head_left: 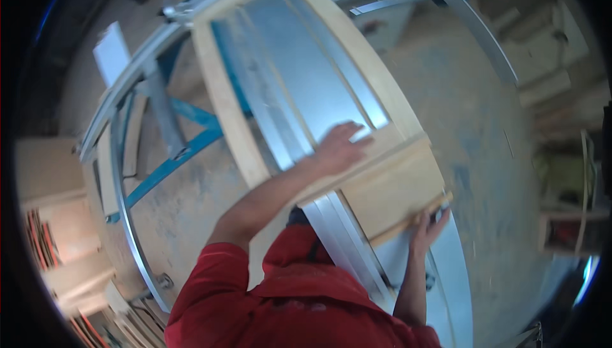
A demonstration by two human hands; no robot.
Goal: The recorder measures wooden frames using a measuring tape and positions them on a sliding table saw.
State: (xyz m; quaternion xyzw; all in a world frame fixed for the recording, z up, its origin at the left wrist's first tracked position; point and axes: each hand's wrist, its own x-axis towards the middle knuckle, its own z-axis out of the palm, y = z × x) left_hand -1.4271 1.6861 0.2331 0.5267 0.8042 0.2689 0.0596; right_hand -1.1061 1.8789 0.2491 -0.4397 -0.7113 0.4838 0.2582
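Note:
A pale wooden frame lies on the metal bed of a machine. My left hand rests over its near crosspiece, fingers stretched out and slightly blurred. Closer to me, a flat wooden panel sits against that crosspiece. My right hand is at the panel's near right edge, with fingers and thumb bent around it. A small dark item shows between those fingers, too unclear to name. Through the frame's opening the shiny metal table with its long grooves is visible.
Grey metal rails run beside the panel near my body. At the left stands an outrigger with a blue brace and a curved-looking silver rail. Wooden shelves and board offcuts are at the left; more boards lie at the right.

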